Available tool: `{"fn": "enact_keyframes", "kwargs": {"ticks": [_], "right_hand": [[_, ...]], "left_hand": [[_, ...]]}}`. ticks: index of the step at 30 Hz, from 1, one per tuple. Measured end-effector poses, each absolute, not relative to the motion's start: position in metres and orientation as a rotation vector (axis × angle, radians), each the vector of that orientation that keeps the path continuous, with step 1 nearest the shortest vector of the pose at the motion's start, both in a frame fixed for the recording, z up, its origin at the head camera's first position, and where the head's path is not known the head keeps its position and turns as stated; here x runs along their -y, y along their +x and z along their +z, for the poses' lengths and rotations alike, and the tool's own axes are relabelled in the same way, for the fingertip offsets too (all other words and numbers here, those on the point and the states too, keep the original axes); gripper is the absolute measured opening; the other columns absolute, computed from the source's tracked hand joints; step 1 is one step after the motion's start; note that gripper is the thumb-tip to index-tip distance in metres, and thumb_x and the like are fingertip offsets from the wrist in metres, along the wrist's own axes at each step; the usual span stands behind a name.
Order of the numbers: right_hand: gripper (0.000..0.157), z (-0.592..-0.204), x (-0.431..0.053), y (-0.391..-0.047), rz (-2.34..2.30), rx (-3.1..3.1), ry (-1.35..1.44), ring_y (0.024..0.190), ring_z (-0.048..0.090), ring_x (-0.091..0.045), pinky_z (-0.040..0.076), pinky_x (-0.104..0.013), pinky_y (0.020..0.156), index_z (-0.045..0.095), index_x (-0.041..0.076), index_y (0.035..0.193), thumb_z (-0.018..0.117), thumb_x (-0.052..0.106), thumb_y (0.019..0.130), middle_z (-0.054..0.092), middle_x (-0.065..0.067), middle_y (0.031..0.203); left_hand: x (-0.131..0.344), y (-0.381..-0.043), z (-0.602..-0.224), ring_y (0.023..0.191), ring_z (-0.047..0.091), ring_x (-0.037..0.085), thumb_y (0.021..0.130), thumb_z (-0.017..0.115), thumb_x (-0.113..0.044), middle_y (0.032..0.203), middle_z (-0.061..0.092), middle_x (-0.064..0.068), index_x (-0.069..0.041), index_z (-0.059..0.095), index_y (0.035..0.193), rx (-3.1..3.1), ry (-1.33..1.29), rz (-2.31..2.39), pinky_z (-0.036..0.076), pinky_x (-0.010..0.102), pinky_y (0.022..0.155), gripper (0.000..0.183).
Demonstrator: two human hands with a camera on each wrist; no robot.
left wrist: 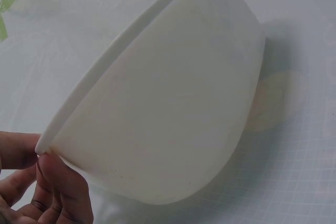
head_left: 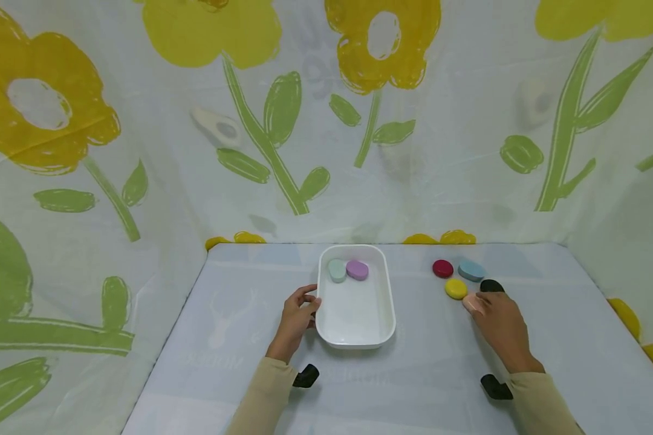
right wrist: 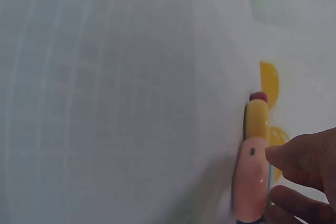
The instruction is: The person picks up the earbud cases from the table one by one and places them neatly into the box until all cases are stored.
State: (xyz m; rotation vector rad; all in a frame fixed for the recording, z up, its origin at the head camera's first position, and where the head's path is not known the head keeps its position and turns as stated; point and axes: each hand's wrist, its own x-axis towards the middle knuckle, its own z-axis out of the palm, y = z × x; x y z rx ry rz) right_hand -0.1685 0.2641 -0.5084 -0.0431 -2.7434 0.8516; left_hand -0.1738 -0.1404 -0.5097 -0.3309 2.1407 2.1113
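Note:
My left hand (head_left: 296, 320) pinches the left rim of a white plastic tub (head_left: 355, 314), its wall (left wrist: 163, 98) large in the left wrist view. At the tub's far end lie a pale green bead (head_left: 337, 270) and a purple bead (head_left: 357, 270). Over a flat pink bead (head_left: 472, 304) on the table is my right hand (head_left: 502, 326). In the right wrist view, thumb and fingers are at that pink bead's edge (right wrist: 251, 182), where a small hole shows; I cannot tell whether they grip it.
Around the pink bead lie a yellow bead (head_left: 456, 289), a red bead (head_left: 442, 269), a light blue bead (head_left: 471, 270) and a partly covered black bead (head_left: 491, 286). A flowered cloth (head_left: 446, 157) rises behind the pale table (head_left: 239, 338) and along its sides.

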Motion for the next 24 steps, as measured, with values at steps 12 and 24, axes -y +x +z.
{"fn": "enact_keyframes", "kwargs": {"ticks": [12,24], "right_hand": [[0.032,-0.520,-0.269,-0.169,0.802,2.817,-0.070,0.097,0.051,-0.044,0.043,-0.057,0.081,0.058,-0.015,0.110,0.057,0.009,0.089,0.054,-0.032,0.110],[0.032,-0.517,-0.261,-0.164,0.775,2.884,-0.065,0.091,0.053,-0.042,0.045,-0.055,0.078,0.058,-0.015,0.110,0.061,0.006,0.086,0.055,-0.031,0.106]], "left_hand": [[0.140,-0.173,-0.510,0.069,0.057,0.030,0.092,0.058,-0.011,0.102,0.051,0.013,-0.010,0.052,0.129,-2.123,-0.315,2.126,0.050,0.034,0.054,0.038],[0.140,-0.173,-0.508,0.071,0.057,0.029,0.092,0.058,-0.011,0.102,0.051,0.013,-0.010,0.052,0.128,-2.126,-0.327,2.121,0.050,0.034,0.054,0.037]]}}
